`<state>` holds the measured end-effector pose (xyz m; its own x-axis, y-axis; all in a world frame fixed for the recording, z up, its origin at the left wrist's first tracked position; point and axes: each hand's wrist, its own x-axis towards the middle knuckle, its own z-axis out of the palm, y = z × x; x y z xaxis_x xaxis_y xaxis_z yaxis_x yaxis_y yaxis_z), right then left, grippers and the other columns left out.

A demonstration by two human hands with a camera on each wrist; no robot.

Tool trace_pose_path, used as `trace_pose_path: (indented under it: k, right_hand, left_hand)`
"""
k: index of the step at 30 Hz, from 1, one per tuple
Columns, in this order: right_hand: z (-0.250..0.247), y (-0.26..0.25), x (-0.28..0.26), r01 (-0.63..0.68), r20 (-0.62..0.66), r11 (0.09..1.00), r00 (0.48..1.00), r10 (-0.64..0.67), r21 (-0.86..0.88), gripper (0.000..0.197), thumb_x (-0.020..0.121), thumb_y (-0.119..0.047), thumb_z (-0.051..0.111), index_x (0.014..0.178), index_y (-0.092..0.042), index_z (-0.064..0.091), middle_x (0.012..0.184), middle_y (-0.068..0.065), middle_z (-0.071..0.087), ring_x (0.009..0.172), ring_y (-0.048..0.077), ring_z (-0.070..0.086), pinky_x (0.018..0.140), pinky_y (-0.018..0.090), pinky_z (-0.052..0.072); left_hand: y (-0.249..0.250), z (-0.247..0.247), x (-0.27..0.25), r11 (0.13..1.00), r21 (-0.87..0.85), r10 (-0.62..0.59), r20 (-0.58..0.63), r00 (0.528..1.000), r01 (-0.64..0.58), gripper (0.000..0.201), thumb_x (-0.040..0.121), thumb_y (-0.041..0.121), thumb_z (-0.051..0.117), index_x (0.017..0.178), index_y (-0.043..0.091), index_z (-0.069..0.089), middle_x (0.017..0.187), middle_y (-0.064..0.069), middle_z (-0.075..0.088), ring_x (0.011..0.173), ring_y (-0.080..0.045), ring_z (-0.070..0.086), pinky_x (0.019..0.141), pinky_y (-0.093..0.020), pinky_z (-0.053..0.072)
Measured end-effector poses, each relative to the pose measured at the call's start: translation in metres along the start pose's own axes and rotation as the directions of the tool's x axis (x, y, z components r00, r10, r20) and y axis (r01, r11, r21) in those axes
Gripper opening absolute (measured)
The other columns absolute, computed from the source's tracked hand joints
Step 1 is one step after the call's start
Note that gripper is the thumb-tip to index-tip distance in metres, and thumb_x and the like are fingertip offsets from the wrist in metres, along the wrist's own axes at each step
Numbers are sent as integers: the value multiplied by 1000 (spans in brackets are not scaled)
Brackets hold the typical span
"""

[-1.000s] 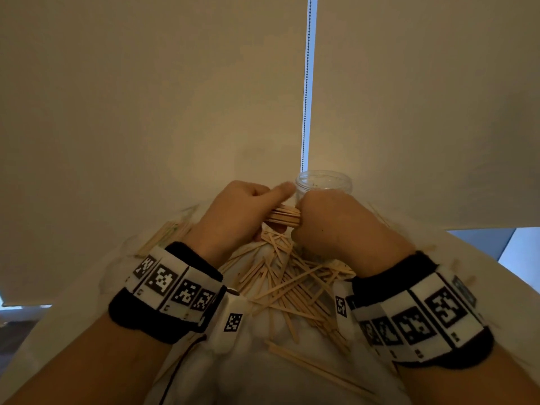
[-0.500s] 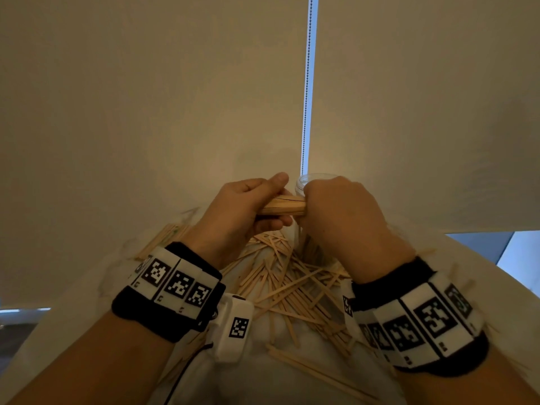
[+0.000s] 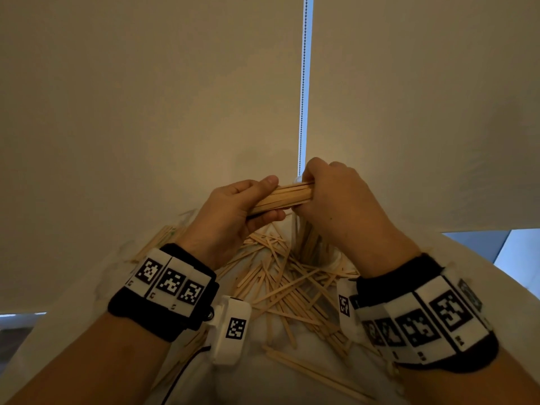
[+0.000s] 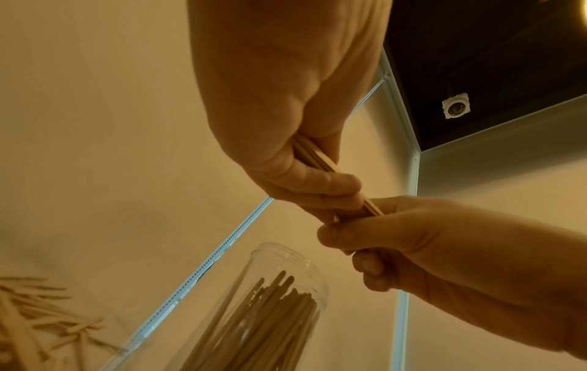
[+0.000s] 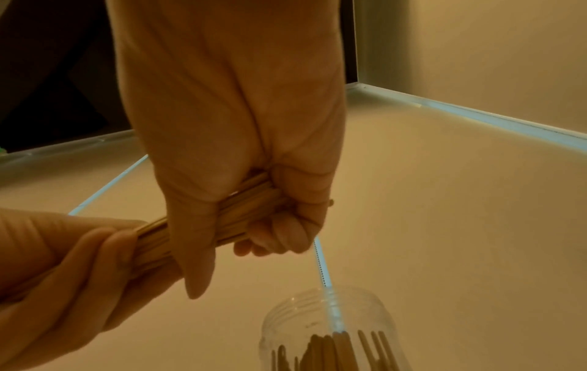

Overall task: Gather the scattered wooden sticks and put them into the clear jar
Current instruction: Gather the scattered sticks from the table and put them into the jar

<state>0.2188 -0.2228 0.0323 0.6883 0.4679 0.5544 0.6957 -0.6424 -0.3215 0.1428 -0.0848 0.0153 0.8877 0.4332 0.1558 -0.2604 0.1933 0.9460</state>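
Both hands grip one bundle of wooden sticks (image 3: 285,196) held level in the air. My left hand (image 3: 233,209) wraps its left end, thumb on top. My right hand (image 3: 336,200) is fisted around its right end. The same bundle (image 4: 317,160) (image 5: 241,210) shows in both wrist views. The clear jar (image 4: 286,308) (image 5: 330,333) stands below the hands, with several sticks upright inside; in the head view my right hand hides most of it. Many loose sticks (image 3: 286,282) lie scattered on the white table (image 3: 292,375) between my wrists.
A beige blind (image 3: 146,112) with a bead chain (image 3: 304,83) hangs close behind the jar. More sticks (image 3: 157,241) lie at the table's far left, and a few long ones (image 3: 315,375) near the front edge.
Both hands have lifted the bundle up and away from the pile, to above the jar. The right hand now covers the jar's mouth in the head view.
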Motion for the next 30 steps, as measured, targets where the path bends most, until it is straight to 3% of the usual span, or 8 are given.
trace_pose_path:
  k: [3, 5, 9, 12, 16, 19, 26, 30]
  right_hand:
    - [-5, -2, -2, 11, 45, 1000, 999, -11, -18, 31, 82, -41, 71, 105, -26, 56, 97, -2, 60, 87, 20, 55, 75, 31, 44]
    - [-10, -2, -2, 5, 42, 999, 999, -2, -50, 34, 81, -47, 71, 103, -28, 56, 94, -5, 62, 90, 19, 57, 90, 38, 44]
    - [-13, 1, 1, -28, 96, 981, 995, 10, 191, 25, 79, -34, 78, 96, -25, 62, 92, -5, 61, 80, 10, 56, 57, 21, 36]
    - [-17, 3, 1, -70, 236, 920, 971, -25, 385, 25, 79, -29, 79, 97, -30, 64, 90, -9, 65, 78, 5, 59, 60, 18, 38]
    - [-23, 7, -2, -91, 394, 904, 915, -90, 419, 37, 80, -66, 64, 98, -33, 67, 78, -10, 68, 70, 4, 66, 64, 21, 43]
    - [-15, 9, 0, -11, 234, 982, 972, -34, 189, 64, 86, -78, 39, 73, -23, 70, 62, -4, 61, 60, 11, 60, 56, 25, 37]
    - [-24, 28, 5, -152, 84, 948, 987, 133, 278, 60, 86, -69, 56, 59, -17, 70, 38, -5, 48, 41, 7, 47, 51, 26, 32]
    - [-47, 59, 10, -249, -96, 924, 953, 287, 291, 60, 88, -66, 56, 59, -15, 68, 42, -2, 51, 45, 16, 52, 53, 30, 38]
  left_hand:
    - [3, -4, 3, 999, -5, 34, -26, 999, -35, 30, 92, 18, 70, 103, -10, 69, 91, -20, 72, 62, -17, 70, 58, -15, 57]
    - [4, -6, 4, 999, -22, 43, -44, 998, -44, 32, 91, 18, 71, 105, -11, 69, 95, -23, 72, 64, -17, 70, 58, -16, 57]
    - [3, -5, 3, 1000, -17, -2, -24, 1000, 1, 29, 92, 18, 70, 104, -9, 70, 94, -23, 73, 65, -16, 71, 56, -15, 56]
    - [3, -6, 3, 1000, -21, -12, -26, 1000, 12, 25, 93, 17, 69, 99, -6, 70, 86, -16, 73, 64, -16, 70, 55, -15, 57]
    - [2, -7, 4, 999, -29, -15, -39, 999, 14, 26, 94, 18, 66, 100, -7, 68, 79, -13, 72, 62, -15, 69, 54, -16, 56]
    - [-1, 0, 0, 997, -58, -48, -22, 999, 47, 29, 97, 19, 63, 104, -8, 67, 84, -17, 73, 59, -17, 70, 53, -16, 56]
    - [2, 9, -1, 978, -137, -155, 35, 987, 158, 40, 103, 37, 50, 113, -1, 62, 100, -22, 73, 66, -20, 73, 56, -19, 60]
    - [-2, 7, 3, 985, 26, -168, -55, 984, 169, 30, 104, 32, 52, 119, 7, 61, 112, -17, 74, 82, -20, 71, 67, -26, 59]
